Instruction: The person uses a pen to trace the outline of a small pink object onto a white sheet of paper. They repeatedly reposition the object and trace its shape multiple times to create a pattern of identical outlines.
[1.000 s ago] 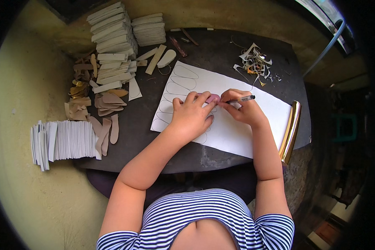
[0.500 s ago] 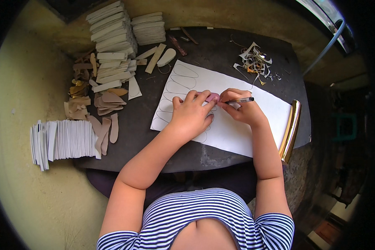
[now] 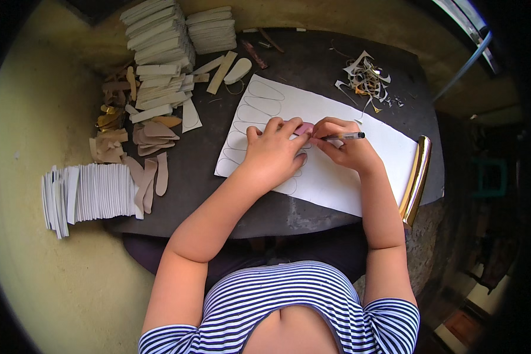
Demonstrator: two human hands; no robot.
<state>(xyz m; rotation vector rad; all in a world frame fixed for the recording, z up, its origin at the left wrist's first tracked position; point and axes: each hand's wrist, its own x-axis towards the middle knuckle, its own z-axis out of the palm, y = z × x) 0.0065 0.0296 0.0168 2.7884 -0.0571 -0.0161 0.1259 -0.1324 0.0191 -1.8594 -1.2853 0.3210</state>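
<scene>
A large white sheet (image 3: 336, 180) lies slanted on the dark table, with rows of rounded, tongue-shaped outlines drawn along its left part. My left hand (image 3: 271, 152) rests on it with fingers spread, pressing down a small pink template (image 3: 304, 128) that is mostly covered by the fingers. Close beside it, my right hand (image 3: 349, 148) grips a pen (image 3: 354, 135), its tip down by the template's right edge. The sheet's right end curls up, showing a shiny gold underside (image 3: 417, 180).
At the back left stand tall stacks of white strips (image 3: 156, 35). Beige cut pieces (image 3: 153, 138) lie in front of them, beside a row of white strips (image 3: 100, 190). A heap of curly offcuts (image 3: 367, 81) sits at the back right of the table (image 3: 206, 206).
The pen has moved very slightly along the pink template, with both hands staying close together. The whole view has shifted a little; the left hand still presses the template.
</scene>
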